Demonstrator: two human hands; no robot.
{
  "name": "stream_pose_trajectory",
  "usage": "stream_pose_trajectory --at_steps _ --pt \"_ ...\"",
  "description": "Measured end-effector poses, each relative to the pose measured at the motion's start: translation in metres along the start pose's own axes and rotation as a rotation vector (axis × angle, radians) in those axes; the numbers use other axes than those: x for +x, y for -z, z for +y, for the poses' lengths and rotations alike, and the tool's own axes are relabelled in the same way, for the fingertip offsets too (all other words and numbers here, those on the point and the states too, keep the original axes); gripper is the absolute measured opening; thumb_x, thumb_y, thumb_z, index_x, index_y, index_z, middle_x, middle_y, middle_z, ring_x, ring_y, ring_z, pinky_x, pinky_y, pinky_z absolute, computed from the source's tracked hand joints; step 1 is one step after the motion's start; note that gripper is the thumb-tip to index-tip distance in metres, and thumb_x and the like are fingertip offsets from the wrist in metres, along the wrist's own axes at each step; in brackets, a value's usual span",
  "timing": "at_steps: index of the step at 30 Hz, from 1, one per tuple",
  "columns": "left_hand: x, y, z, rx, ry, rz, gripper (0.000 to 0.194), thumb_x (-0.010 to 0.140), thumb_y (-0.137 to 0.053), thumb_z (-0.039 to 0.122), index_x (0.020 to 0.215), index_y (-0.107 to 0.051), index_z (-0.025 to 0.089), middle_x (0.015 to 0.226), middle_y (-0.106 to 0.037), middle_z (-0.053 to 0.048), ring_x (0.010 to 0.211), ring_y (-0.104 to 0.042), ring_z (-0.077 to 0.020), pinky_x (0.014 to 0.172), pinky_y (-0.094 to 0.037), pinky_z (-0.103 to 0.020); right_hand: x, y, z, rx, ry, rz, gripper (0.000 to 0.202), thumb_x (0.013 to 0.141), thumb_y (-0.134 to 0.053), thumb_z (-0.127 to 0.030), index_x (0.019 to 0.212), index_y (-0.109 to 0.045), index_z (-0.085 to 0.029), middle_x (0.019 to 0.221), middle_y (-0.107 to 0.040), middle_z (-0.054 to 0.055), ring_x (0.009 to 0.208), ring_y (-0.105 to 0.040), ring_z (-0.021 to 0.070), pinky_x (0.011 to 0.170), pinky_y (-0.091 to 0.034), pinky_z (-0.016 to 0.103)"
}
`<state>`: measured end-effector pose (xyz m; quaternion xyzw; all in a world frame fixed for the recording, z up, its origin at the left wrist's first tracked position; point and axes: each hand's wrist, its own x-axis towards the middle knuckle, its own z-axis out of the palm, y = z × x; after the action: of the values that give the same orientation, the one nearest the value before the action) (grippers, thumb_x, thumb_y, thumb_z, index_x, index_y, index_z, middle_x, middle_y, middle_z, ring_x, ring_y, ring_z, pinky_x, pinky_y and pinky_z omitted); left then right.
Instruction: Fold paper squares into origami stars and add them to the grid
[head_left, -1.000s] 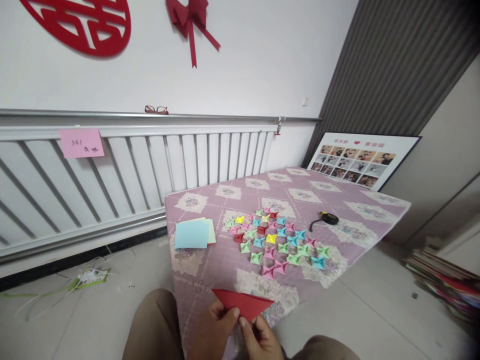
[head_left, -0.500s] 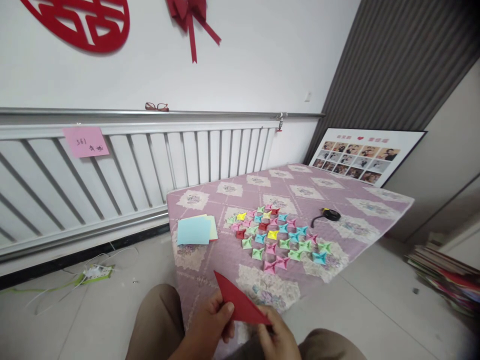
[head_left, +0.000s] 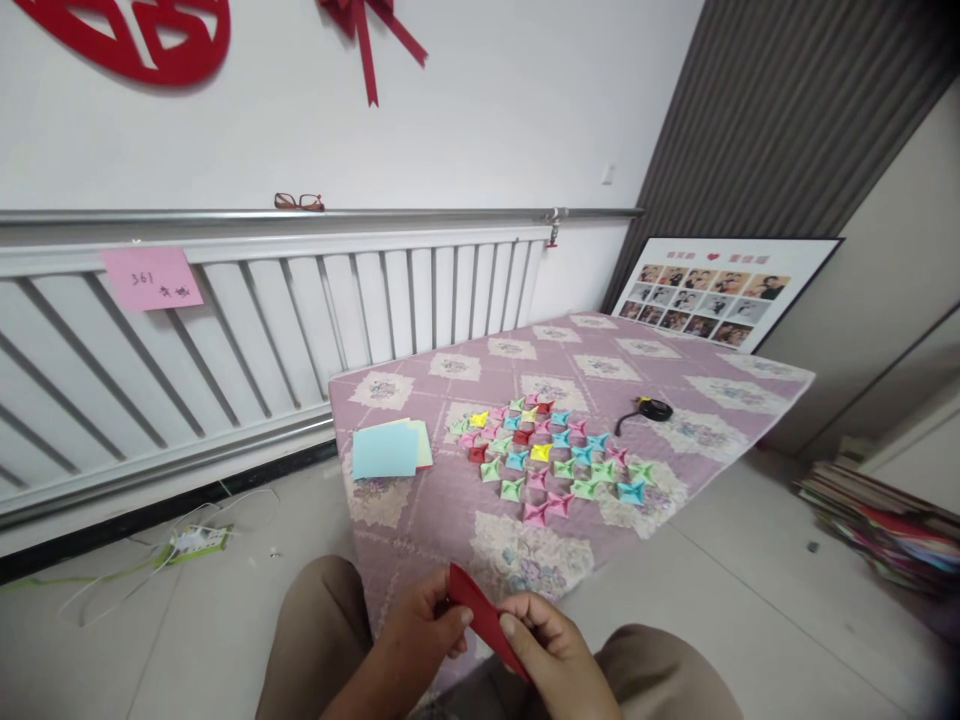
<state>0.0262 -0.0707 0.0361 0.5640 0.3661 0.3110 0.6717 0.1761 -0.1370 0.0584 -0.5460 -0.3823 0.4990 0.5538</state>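
Between my two hands is a folded piece of red paper [head_left: 484, 620], narrow and slanting down to the right, above my lap at the near table edge. My left hand [head_left: 424, 625] pinches its left side with the thumb on top. On its right side my right hand [head_left: 551, 650] grips it, thumb pressed against the paper. Beyond them on the table lie several small folded paper pieces [head_left: 541, 453] in pink, green, blue, yellow and red, set out in rough rows. A stack of coloured paper sheets [head_left: 385, 450], light blue on top, rests at the table's left.
A floral purple tablecloth [head_left: 427, 520] covers the table. A black tape measure [head_left: 655, 409] lies at its right. Behind stands a white radiator [head_left: 375, 310] with glasses [head_left: 298, 202] on the pipe above. A power strip [head_left: 193, 543] with cables sits on the floor at left.
The red paper has gone from a wide triangle to a narrower folded strip. My right hand has moved up and closer to my left. The view has shifted slightly.
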Motion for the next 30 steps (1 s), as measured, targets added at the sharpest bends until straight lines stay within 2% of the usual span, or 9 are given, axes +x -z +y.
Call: stream_pose_trajectory --at_steps 5,13,17,24,30 --pt "0.0024 0.0012 -0.0065 -0.066 -0.004 -0.014 0.023 0.071 -0.064 0.038 0.078 -0.058 0.016 0.051 -0.052 0.005 0.045 -0.045 -0.0096 0.048 -0.033 -0.022 -0.0006 0.0056 -0.0052 -0.144 0.02 -0.071 0.039 0.076 -0.059 -0.057 0.07 -0.061 -0.019 0.059 -0.048 -0.004 0.056 -0.038 0.0111 0.055 -0.033 0.022" --pt "-0.0001 -0.0046 -0.009 -0.231 -0.008 0.058 0.028 0.074 -0.065 0.043 0.078 -0.057 0.016 0.048 -0.05 0.006 0.042 -0.038 -0.0078 0.043 -0.027 -0.02 -0.0064 0.0023 -0.0032 -0.252 0.114 -0.017 0.035 0.083 -0.053 -0.051 0.068 -0.055 -0.019 0.06 -0.045 -0.004 0.058 -0.04 0.0121 0.056 -0.034 0.022" --pt "-0.0018 -0.005 -0.0064 -0.211 -0.01 0.059 0.029 0.075 -0.065 0.043 0.078 -0.057 0.016 0.048 -0.049 0.006 0.043 -0.038 -0.0077 0.045 -0.028 -0.02 -0.0063 0.0016 -0.001 -0.271 0.134 -0.001 0.034 0.084 -0.051 -0.05 0.068 -0.054 -0.02 0.061 -0.045 -0.003 0.058 -0.041 0.0124 0.056 -0.036 0.022" --pt "-0.0043 -0.0056 -0.0003 -0.187 -0.014 0.07 0.028 0.076 -0.064 0.043 0.075 -0.056 0.016 0.048 -0.049 0.006 0.043 -0.039 -0.0077 0.047 -0.028 -0.021 -0.0064 0.0022 -0.0052 -0.444 0.239 0.015 0.031 0.087 -0.048 -0.044 0.072 -0.06 -0.02 0.069 -0.056 0.0 0.066 -0.051 0.0154 0.063 -0.041 0.023" --pt "-0.0036 -0.0056 -0.0027 -0.218 -0.014 0.08 0.027 0.077 -0.064 0.041 0.077 -0.056 0.016 0.049 -0.049 0.006 0.044 -0.038 -0.0077 0.047 -0.028 -0.02 -0.0075 0.0029 -0.0075 -0.526 0.264 -0.009 0.031 0.089 -0.045 -0.042 0.069 -0.057 -0.021 0.068 -0.055 -0.001 0.067 -0.052 0.0149 0.065 -0.04 0.022"
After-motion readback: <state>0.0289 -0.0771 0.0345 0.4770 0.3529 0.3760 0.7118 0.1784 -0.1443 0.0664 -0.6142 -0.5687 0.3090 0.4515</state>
